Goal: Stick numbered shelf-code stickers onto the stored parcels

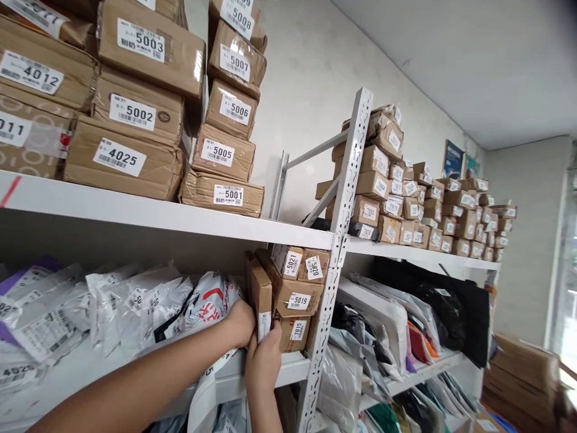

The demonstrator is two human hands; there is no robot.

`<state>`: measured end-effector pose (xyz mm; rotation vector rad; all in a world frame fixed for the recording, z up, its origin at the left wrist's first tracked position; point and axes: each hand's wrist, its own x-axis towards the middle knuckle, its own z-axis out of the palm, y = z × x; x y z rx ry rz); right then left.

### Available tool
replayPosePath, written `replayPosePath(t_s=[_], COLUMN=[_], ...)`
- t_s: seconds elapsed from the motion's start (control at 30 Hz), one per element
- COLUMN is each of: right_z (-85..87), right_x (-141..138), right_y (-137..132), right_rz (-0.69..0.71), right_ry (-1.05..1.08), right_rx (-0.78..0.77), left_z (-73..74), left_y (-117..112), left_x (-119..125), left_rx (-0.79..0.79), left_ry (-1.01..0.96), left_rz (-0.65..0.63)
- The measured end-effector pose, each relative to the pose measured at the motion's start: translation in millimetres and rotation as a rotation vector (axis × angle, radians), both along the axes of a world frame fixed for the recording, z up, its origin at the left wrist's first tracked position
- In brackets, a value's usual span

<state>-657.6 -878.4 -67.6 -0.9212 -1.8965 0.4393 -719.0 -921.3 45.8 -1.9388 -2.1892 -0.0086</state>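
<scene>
A narrow brown cardboard box point(260, 293) stands upright on the middle shelf point(293, 365), between grey plastic mail bags point(139, 304) and a stack of small labelled boxes point(295, 282). My left hand point(240, 322) presses against the box's left side, fingers curled round it. My right hand point(264, 359) grips the box's lower front edge from below, near its white label. Both forearms reach up from the bottom of the view.
Large numbered brown parcels point(135, 114) fill the top shelf point(157, 213). A perforated white metal upright point(345, 198) divides the rack. To the right, more small boxes point(428, 210) sit above bags and dark clothing point(451, 307). Cardboard boxes point(523, 373) stand on the floor at right.
</scene>
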Motion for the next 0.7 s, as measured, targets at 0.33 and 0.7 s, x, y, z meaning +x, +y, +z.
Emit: replayPosePath(t_s=[0.33, 0.7], right_z=[-49.2, -40.0], right_x=[16, 75], right_y=[-41, -155], right_rz=[0.036, 0.664], right_ry=[0.633, 0.815], right_rx=[0.046, -0.901], left_z=[-34.6, -71.1], left_y=[-112, -148], left_x=[27, 41], left_rx=[0.809, 0.566], left_ry=[-0.464, -1.737], left_rz=[0.049, 0.180])
